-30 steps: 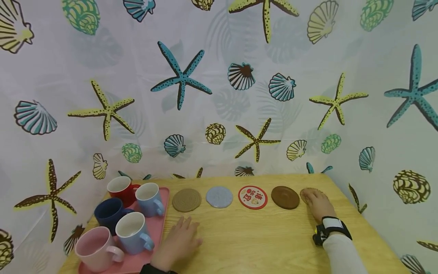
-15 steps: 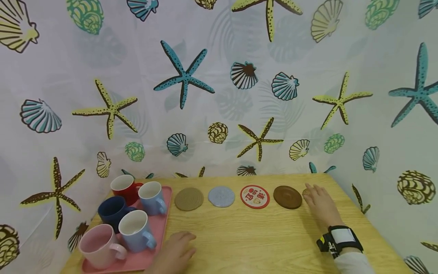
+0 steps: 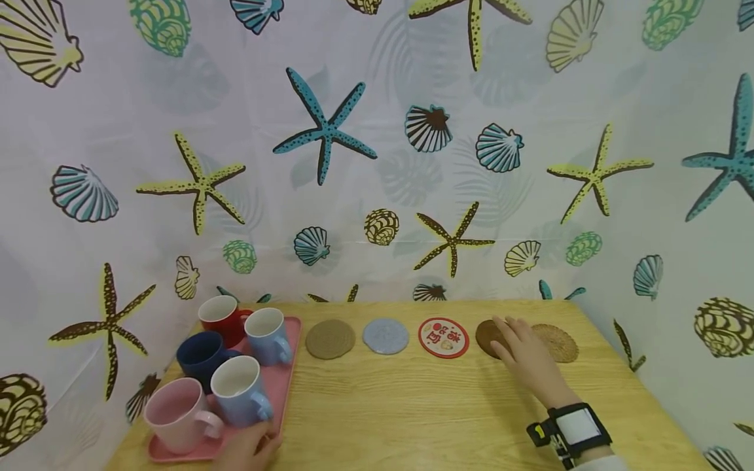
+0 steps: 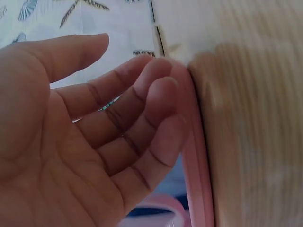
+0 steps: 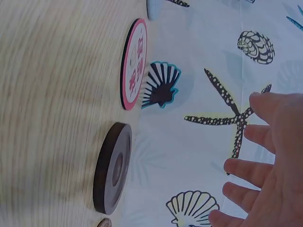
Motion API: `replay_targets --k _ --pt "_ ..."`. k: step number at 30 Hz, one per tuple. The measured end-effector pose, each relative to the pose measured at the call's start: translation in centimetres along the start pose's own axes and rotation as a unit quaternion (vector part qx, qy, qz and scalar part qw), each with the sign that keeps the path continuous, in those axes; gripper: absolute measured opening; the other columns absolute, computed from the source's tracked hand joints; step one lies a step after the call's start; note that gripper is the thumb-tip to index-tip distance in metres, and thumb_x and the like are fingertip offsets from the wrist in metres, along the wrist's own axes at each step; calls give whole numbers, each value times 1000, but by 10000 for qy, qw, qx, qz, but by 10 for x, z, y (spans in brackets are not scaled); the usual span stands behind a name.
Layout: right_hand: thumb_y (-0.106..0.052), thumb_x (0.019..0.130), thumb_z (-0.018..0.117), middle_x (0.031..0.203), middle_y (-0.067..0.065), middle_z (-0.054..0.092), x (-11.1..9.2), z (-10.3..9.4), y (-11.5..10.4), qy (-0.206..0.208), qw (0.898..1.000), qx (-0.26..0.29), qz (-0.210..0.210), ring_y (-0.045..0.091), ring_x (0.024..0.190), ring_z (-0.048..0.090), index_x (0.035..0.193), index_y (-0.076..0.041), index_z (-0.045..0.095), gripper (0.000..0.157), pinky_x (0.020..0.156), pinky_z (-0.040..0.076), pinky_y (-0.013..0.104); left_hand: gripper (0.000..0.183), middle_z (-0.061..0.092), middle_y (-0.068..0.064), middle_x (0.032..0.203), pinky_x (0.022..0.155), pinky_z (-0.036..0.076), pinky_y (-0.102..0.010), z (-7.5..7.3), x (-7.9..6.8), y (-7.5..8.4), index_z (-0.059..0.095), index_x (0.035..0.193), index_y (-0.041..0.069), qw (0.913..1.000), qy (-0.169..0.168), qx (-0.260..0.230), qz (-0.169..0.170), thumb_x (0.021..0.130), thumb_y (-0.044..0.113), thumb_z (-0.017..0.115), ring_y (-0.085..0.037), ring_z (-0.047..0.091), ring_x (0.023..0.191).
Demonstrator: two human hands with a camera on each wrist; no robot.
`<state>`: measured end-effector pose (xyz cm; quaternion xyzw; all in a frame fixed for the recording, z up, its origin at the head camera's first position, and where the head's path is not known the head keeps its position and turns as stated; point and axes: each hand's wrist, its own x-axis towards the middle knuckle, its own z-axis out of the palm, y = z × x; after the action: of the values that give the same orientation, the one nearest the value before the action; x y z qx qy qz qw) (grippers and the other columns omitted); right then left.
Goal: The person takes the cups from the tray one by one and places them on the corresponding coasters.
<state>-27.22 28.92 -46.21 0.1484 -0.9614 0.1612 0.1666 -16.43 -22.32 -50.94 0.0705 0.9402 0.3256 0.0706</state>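
Note:
My right hand [image 3: 527,360] hovers with fingers spread, overlapping the round brown wooden coaster [image 3: 485,337] in the head view. Right beside it lies a woven straw coaster [image 3: 559,343]. The right wrist view shows that palm holding nothing, with the brown coaster [image 5: 112,168] off to its left. My left hand [image 3: 244,448] is at the near right corner of the pink tray [image 3: 281,386], fingers loosely bent and nothing in them. Its fingertips are right at the tray's rim [image 4: 196,156] in the left wrist view. Just above this hand stands a light blue mug [image 3: 235,389].
Also on the tray are a pink mug [image 3: 177,418], a navy mug [image 3: 203,353], a red mug [image 3: 222,324] and another light blue mug [image 3: 265,337]. A tan coaster [image 3: 330,339], a pale blue coaster [image 3: 385,335] and a red-rimmed coaster [image 3: 444,337] continue the row. Behind hangs a shell-patterned cloth [image 3: 353,196].
My right hand has lifted off the woven straw coaster and moved left over the brown one. My left hand has drawn back and left to the tray's near corner. The head view has shifted slightly.

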Motion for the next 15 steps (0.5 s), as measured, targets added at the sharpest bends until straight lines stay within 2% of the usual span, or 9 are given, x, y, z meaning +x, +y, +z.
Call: replay_targets --k 2,5,8,10,15 --pt "-28 100 54 144 29 43 -1 1 -7 38 9999 11 -121 52 137 31 146 -5 42 52 105 31 68 11 50 4 69 58 35 -22 -4 -3 -6 62 87 13 9999 101 55 -59 89 22 68 -4 43 61" --pt "-27 100 55 143 28 44 -3 3 -16 54 9996 -10 -284 51 136 33 145 -4 43 52 106 32 66 12 50 3 69 61 36 -25 -9 -5 -12 61 83 15 9980 173 182 -584 89 23 68 -8 45 64" --pt "-26 99 57 144 27 45 -4 3 -22 41 9992 -12 -406 50 136 34 145 -4 43 53 107 33 63 16 50 2 69 64 38 -30 -14 -7 -19 60 80 14 9920 195 418 -1172 91 25 65 -14 47 67" --pt "-26 98 58 144 27 44 -4 4 -24 49 9990 -17 -454 50 136 34 145 -4 43 53 107 34 63 20 48 0 68 65 38 -32 -17 -8 -23 57 78 11 9879 194 392 -1489 92 25 61 -16 47 66" --pt "-26 98 58 145 28 43 -5 6 -27 41 9989 69 -461 50 137 32 145 -5 43 53 108 34 63 23 46 -3 68 65 39 -32 -23 -11 -30 55 77 8 9780 76 267 -2070 94 24 57 -18 48 65"
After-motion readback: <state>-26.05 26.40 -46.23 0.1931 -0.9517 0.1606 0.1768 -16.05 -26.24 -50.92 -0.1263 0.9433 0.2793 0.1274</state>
